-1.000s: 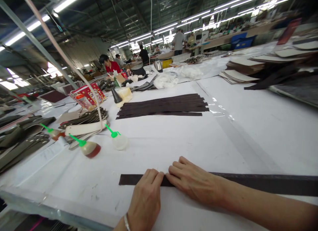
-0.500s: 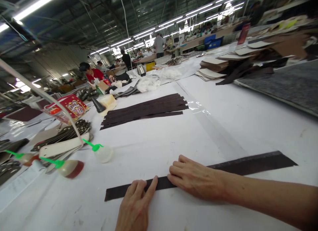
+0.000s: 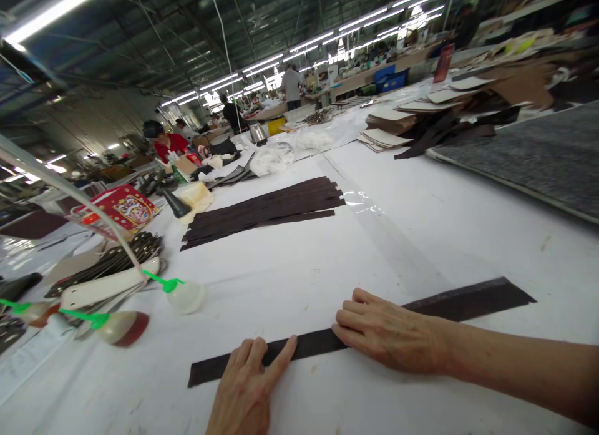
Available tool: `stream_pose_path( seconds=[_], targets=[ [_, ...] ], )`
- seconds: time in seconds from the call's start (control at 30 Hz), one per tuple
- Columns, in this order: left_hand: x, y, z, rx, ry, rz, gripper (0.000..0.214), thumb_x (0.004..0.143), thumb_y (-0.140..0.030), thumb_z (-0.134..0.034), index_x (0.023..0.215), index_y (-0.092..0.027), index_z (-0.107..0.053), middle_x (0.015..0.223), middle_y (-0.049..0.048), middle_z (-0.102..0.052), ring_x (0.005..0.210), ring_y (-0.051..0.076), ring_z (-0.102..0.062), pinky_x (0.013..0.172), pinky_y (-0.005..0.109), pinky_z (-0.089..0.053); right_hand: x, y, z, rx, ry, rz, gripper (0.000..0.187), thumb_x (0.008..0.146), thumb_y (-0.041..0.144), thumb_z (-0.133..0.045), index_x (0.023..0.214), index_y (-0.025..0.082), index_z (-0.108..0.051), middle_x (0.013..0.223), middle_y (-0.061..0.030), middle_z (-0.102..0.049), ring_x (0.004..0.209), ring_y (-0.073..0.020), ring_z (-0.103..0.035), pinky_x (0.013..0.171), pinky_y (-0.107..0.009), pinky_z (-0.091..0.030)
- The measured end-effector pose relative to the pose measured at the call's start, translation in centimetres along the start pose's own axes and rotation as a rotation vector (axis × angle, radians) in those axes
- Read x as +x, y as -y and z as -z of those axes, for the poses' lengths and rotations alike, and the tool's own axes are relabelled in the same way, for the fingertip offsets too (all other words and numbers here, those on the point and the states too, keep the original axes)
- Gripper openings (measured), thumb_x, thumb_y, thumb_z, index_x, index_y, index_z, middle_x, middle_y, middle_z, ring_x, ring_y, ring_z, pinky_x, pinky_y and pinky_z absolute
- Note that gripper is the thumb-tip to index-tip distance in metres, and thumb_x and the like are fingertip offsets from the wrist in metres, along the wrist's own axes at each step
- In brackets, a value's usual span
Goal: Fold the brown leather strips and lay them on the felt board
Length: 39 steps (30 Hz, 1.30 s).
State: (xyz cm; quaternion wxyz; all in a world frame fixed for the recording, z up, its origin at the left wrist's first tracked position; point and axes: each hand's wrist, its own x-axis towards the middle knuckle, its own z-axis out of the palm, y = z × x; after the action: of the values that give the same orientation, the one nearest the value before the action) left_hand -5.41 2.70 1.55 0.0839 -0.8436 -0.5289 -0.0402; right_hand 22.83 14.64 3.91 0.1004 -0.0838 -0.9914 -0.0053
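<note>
A long dark brown strip (image 3: 468,301) lies flat across the white table (image 3: 304,266) in front of me. My left hand (image 3: 246,391) rests on its left part with the fingers stretched flat on the strip. My right hand (image 3: 390,332) lies flat on the strip's middle, fingers extended and pressing down. Neither hand grips anything. Farther back sits a stack of similar dark strips (image 3: 262,210).
Squeeze bottles with green nozzles (image 3: 180,293) (image 3: 112,326) lie at the left beside a pile of metal and leather parts (image 3: 107,263) and a red box (image 3: 119,207). Board stacks (image 3: 388,132) and a grey mat (image 3: 528,154) sit at right. People work in the distance.
My right hand has slid to the right along the strip. The view has shifted, so the strip's right end now shows.
</note>
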Motion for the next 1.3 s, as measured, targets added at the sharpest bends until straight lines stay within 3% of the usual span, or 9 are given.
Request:
stream_pose_path(
  seconds=[0.13,0.23,0.43,0.63,1.0,1.3],
  targets=[
    [1.3,-0.9,1.1,-0.081,-0.105,0.04,0.065,0.079,0.004,-0.038,0.133,-0.03,-0.049,0.107,0.0094,-0.051,0.096,0.024,-0.052,0.079,0.04,-0.049,-0.4,0.0,0.2,-0.027,0.002,0.004,0.02,0.094,0.003,-0.04,0.084,0.015,-0.053,0.081,-0.0013,-0.048,0.071,-0.0158,-0.04,0.073,-0.032,-0.03],
    [3.5,-3.2,1.5,-0.226,-0.182,0.028,0.05,0.085,0.001,-0.037,0.127,-0.02,-0.052,0.118,0.0118,-0.052,0.105,0.024,-0.051,0.085,0.039,-0.048,-0.3,0.1,0.2,-0.059,0.013,0.003,0.02,0.095,0.004,-0.04,0.082,0.015,-0.052,0.08,-0.0011,-0.048,0.071,-0.016,-0.04,0.072,-0.033,-0.03],
    [6.4,-6.6,-0.3,-0.475,-0.105,-0.02,0.043,0.083,0.001,-0.034,0.119,-0.011,-0.054,0.095,0.0108,-0.059,0.087,0.024,-0.054,0.077,0.039,-0.052,-0.5,0.2,0.3,-0.068,0.007,-0.003,0.017,0.096,0.008,-0.041,0.085,0.014,-0.053,0.081,-0.0017,-0.048,0.073,-0.0164,-0.041,0.072,-0.032,-0.031],
    [5.8,-6.2,-1.1,-0.406,-0.029,-0.026,0.056,0.079,0.003,-0.038,0.132,-0.012,-0.047,0.098,0.0089,-0.058,0.092,0.023,-0.052,0.083,0.037,-0.051,-2.1,-0.3,0.8,-0.078,-0.017,-0.003,0.018,0.096,0.008,-0.041,0.084,0.014,-0.055,0.079,-0.0023,-0.048,0.071,-0.0168,-0.041,0.069,-0.032,-0.03],
    [5.9,-7.3,-1.8,-0.119,-0.056,-0.014,0.082,0.074,0.008,-0.038,0.146,-0.029,-0.032,0.097,0.0057,-0.05,0.086,0.022,-0.048,0.077,0.036,-0.048,-5.7,-1.2,1.6,-0.123,-0.021,-0.026,0.017,0.093,0.005,-0.042,0.09,0.012,-0.057,0.079,-0.0028,-0.048,0.071,-0.0169,-0.041,0.069,-0.032,-0.029],
    [6.1,-7.3,-1.2,-0.027,-0.027,-0.02,0.082,0.071,0.008,-0.044,0.143,-0.031,-0.036,0.097,0.0053,-0.05,0.086,0.022,-0.048,0.074,0.036,-0.046,-8.3,-1.9,2.4,-0.101,0.034,-0.053,0.017,0.093,0.004,-0.041,0.092,0.012,-0.056,0.081,-0.0032,-0.048,0.073,-0.0172,-0.042,0.071,-0.032,-0.03]
  ],
)
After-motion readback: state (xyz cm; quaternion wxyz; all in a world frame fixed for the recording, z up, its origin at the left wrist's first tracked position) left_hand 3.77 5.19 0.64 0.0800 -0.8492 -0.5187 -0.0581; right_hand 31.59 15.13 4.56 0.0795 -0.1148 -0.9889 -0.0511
